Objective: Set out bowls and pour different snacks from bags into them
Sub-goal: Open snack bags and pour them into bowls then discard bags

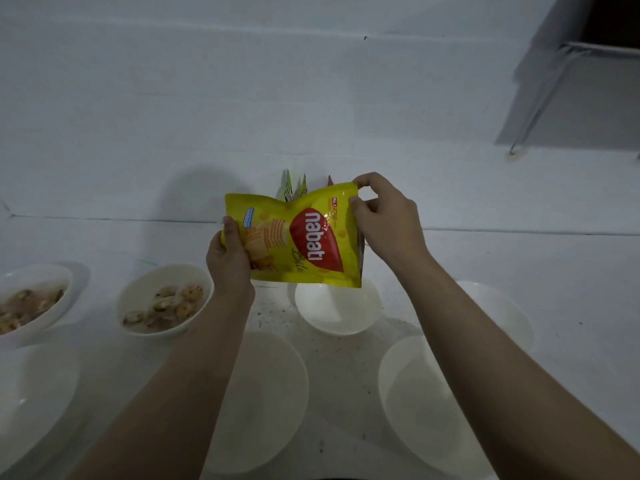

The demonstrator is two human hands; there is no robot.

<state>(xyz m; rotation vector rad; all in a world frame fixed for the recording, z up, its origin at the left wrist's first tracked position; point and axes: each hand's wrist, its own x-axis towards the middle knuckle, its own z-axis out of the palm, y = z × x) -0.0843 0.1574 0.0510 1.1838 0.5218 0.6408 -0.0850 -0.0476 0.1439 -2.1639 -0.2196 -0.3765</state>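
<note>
Yellow glossy snack bag with red logo (298, 237) held sideways at frame centre, above an empty white bowl (337, 311). Left hand (228, 258) clamps its left edge, fingers wrapped; right hand (384, 216) pinches the upper-right corner. Both forearms reach in from below. Cookie-filled white bowl (164, 299) lower left.

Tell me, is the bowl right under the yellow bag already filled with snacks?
No, the bowl below the yellow bag shows only its bare white inside.
</note>
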